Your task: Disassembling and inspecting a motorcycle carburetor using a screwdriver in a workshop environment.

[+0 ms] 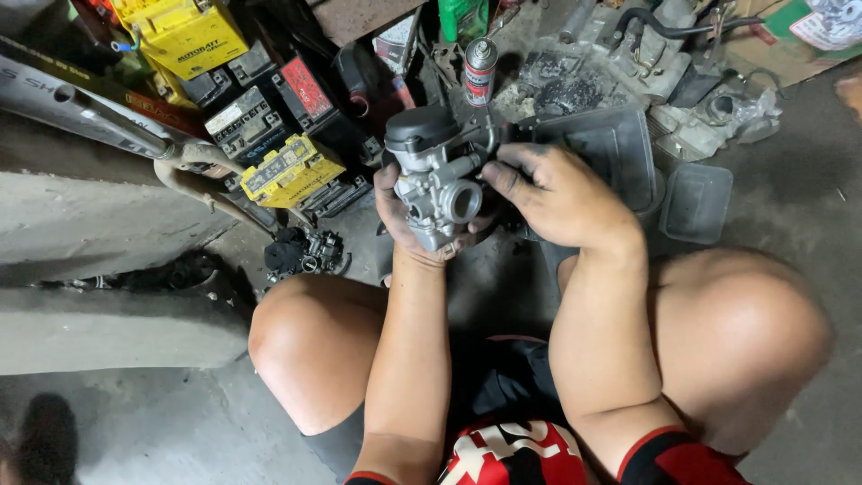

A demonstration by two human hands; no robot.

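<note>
A grey metal carburetor is held up above the person's knees, cradled from below in the left hand, whose fingers curl around its underside. The right hand grips its right side, fingers pressed against the body. Beyond the carburetor stand a spray can and a dark plastic tray; left of it lies a yellow battery.

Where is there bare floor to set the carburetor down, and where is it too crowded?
Both hands, left and right, hold the carburetor. Bare concrete shows at right, between the small grey tray and the right knee, and at lower left beside the concrete step. It is crowded above: batteries, spray can, engine parts.
</note>
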